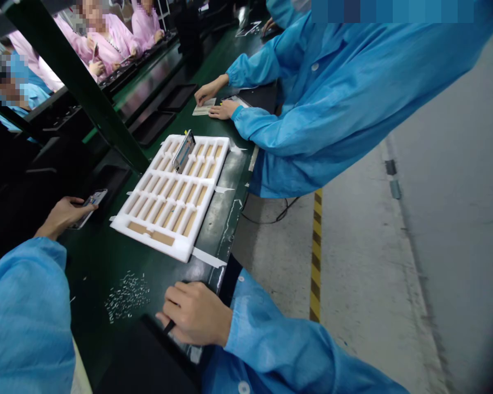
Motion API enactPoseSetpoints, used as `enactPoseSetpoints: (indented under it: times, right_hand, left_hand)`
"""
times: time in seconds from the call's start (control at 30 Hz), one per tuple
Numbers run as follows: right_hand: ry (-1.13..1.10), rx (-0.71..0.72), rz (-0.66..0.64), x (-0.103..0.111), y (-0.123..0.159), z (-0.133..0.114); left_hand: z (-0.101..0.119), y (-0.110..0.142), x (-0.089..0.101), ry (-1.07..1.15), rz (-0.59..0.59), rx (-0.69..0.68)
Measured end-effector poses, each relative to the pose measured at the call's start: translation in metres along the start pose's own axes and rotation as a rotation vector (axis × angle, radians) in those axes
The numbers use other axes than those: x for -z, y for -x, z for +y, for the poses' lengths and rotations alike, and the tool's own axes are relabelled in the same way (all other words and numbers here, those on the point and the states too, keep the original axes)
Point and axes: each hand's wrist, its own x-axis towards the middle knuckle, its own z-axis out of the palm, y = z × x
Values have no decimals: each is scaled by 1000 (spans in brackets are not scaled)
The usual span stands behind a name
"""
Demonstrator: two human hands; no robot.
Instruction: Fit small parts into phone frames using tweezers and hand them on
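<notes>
A scuffed, glossy green bench carries a rectangular white foam tray, divided into rows of narrow slots. The right hand has its fingers curled in; a slim dark piece pokes out beneath, whether gripped I cannot tell. Left of the tray, the left hand pinches a flat, smooth phone, thumb on top, its screen marks unreadable. Shiny slivers lie scattered between the hands.
</notes>
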Motion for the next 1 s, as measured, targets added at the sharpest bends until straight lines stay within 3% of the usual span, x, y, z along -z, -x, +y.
enactPoseSetpoints:
  times: [0.2,0.33,0.47,0.57,0.7,0.87,1.0]
  right_hand:
    - [24,11,-5,-1,1,1]
    - [31,19,-7,-1,1,3]
    - [61,11,6,-2,0,2]
    - [89,-13,21,-4,-2,-1]
    - [106,-35,52,-6,-3,-4]
    - [90,-15,32,-8,2,1]
    - [69,69,-137,-9,8,9]
  left_hand:
    - [6,-28,-21,-94,28,349]
    - [14,-39,-36,-81,-7,466]
    - [34,-40,-39,-77,-5,534]
    - [70,-42,-40,-100,112,536]
    - [150,-60,-52,-91,284,414]
    - [248,-102,-98,39,161,152]
    - [284,-126,-133,76,131,134]
